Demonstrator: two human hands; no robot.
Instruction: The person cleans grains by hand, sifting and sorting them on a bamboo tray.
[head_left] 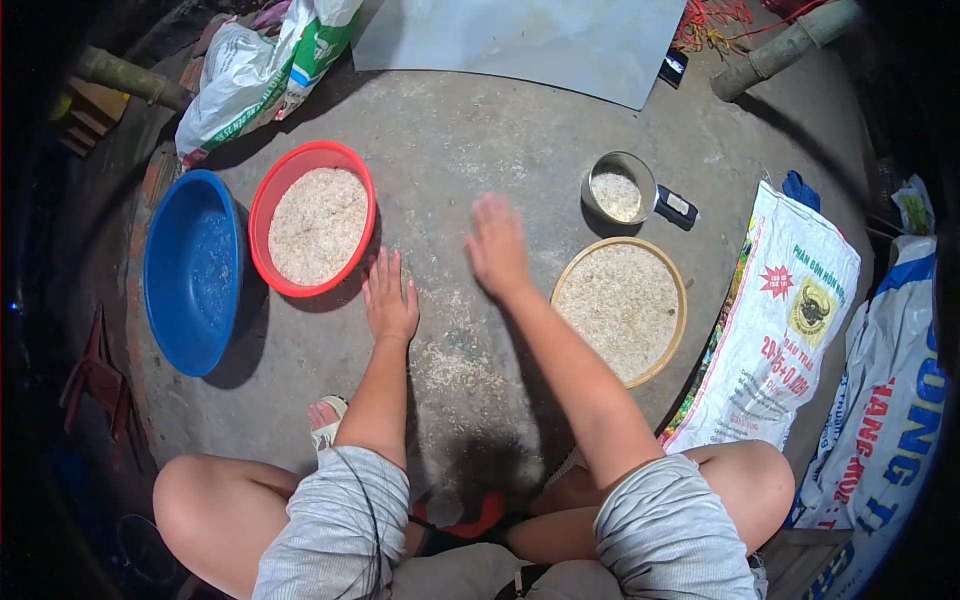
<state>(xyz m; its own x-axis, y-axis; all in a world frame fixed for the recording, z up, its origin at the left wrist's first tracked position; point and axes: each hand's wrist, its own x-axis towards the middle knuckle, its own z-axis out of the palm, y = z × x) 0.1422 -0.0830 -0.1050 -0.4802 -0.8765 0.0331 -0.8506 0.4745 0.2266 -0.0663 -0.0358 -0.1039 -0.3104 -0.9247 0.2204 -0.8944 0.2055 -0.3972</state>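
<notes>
My left hand (389, 296) is open and holds nothing, its fingers stretched toward the rim of the red basin (371, 215). Pale grain, which looks like rice (318, 225), fills much of that basin. Over the middle of the floor my right hand (496, 245) is open and bare, its fingers slightly blurred. To its right lies a round shallow tray (684, 310) with a yellowish rim, covered in similar grain (618, 305). Loose grains (455, 370) are scattered on the concrete floor (440, 130) between my arms.
A blue basin (160, 270) stands at the left. Beyond the tray is a metal pot (600, 212) with some grain and a dark handle. Printed sacks (790, 300) lie at the right, another sack (240, 80) at the upper left. A grey sheet (520, 40) lies at the back.
</notes>
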